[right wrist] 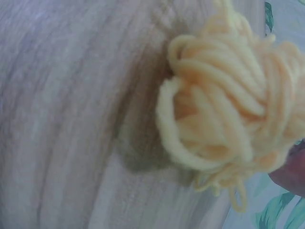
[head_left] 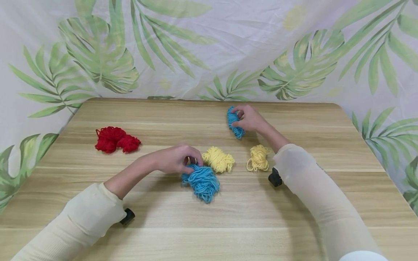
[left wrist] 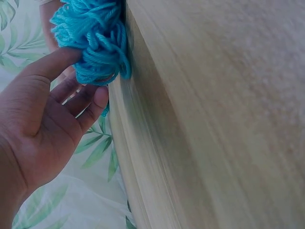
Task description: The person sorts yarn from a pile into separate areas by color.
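In the head view, my left hand (head_left: 176, 159) pinches the upper end of a large blue yarn bundle (head_left: 202, 183) at the middle of the table. The left wrist view shows that yarn (left wrist: 97, 40) between the thumb and fingers, low beside the tabletop. Farther back, my right hand (head_left: 249, 117) grips a smaller, long blue yarn bundle (head_left: 232, 117) near the table's far edge. A yellow yarn bundle (head_left: 218, 159) lies right behind the large blue one. Below the right forearm is a second yellow bundle (head_left: 259, 158); this yarn (right wrist: 228, 100) fills much of the right wrist view.
Red yarn (head_left: 112, 139) lies in a clump on the left side of the wooden table (head_left: 228, 232). A leaf-patterned cloth (head_left: 196, 47) hangs behind the far edge. Small black devices stick out under both sleeves.
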Action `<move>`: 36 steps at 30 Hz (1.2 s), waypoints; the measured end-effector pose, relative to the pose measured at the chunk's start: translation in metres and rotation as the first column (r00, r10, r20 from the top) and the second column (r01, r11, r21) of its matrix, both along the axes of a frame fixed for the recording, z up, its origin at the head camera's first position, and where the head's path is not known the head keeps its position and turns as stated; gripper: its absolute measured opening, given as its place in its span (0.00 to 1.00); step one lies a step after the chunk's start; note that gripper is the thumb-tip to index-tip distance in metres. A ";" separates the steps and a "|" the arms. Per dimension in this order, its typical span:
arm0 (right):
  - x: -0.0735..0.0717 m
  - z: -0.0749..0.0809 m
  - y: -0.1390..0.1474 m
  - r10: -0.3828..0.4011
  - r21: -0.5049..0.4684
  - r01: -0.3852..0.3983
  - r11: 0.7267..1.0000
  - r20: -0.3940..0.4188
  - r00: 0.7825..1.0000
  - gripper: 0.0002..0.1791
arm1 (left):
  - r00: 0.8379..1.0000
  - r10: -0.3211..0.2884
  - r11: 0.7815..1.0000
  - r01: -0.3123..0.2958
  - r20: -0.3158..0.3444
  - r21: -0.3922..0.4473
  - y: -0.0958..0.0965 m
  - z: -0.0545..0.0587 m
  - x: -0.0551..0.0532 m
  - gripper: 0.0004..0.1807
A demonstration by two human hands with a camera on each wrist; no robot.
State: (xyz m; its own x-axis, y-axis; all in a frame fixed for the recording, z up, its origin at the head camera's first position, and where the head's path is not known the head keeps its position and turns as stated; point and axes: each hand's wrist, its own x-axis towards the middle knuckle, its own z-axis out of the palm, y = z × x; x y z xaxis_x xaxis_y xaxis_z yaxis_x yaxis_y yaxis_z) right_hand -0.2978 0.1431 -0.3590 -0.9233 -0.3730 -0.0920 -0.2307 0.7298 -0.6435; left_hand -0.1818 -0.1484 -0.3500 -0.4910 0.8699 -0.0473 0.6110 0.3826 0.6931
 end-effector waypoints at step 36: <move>0.016 0.010 0.019 0.042 -0.081 -0.040 0.996 0.031 0.999 0.29 | 0.998 -0.030 0.998 0.028 0.047 0.053 0.005 0.009 -0.004 0.06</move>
State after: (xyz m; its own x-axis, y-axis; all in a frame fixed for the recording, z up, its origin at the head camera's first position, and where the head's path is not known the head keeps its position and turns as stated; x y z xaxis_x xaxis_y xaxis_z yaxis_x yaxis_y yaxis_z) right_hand -0.2816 0.1621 -0.3493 -0.9041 -0.4179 -0.0897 -0.2374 0.6655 -0.7076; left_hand -0.1854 -0.1433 -0.3407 -0.4640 0.8855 -0.0239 0.5869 0.3275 0.7404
